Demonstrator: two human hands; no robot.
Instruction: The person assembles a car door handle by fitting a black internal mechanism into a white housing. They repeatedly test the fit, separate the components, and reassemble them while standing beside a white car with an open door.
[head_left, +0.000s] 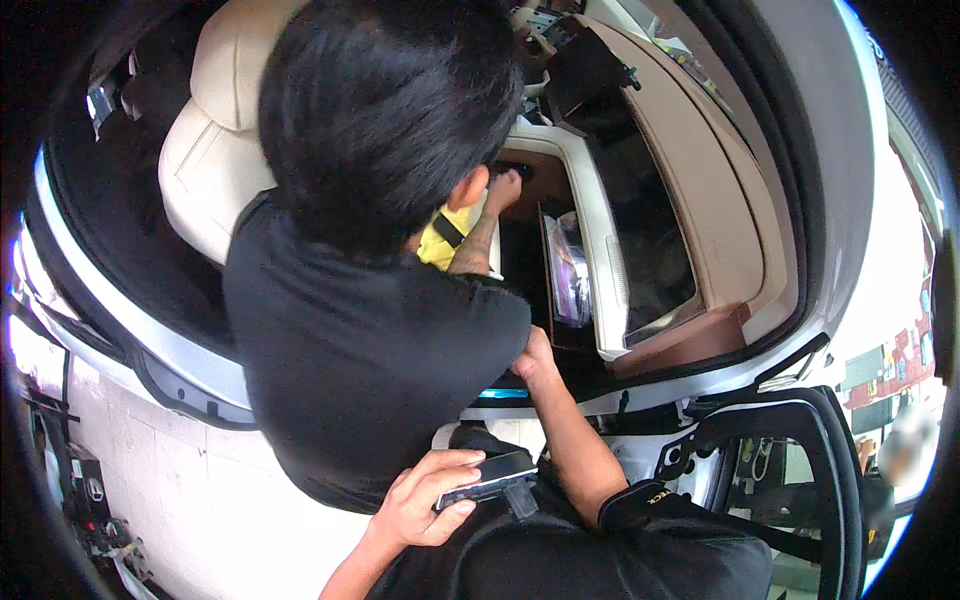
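Note:
In my left hand [430, 495] is a flat black box-shaped device [490, 478] with a pale edge, gripped between thumb and fingers in front of my body. My right hand [535, 355] reaches forward to the car's door opening, beside a co-worker's upper arm. Its fingers look curled; their tips and whatever they hold are hidden. The co-worker, in a black shirt [360, 350], leans into the car ahead of me. That person's hand [505, 190] is at the brown inner panel near the dashboard.
A cream seat [205, 170] stands at the left inside the car. The white-framed door storage or dash trim [605, 270] and brown dashboard [710, 170] lie to the right. A plastic-wrapped packet [570, 270] rests in the footwell area. The open car door [835, 480] is at lower right.

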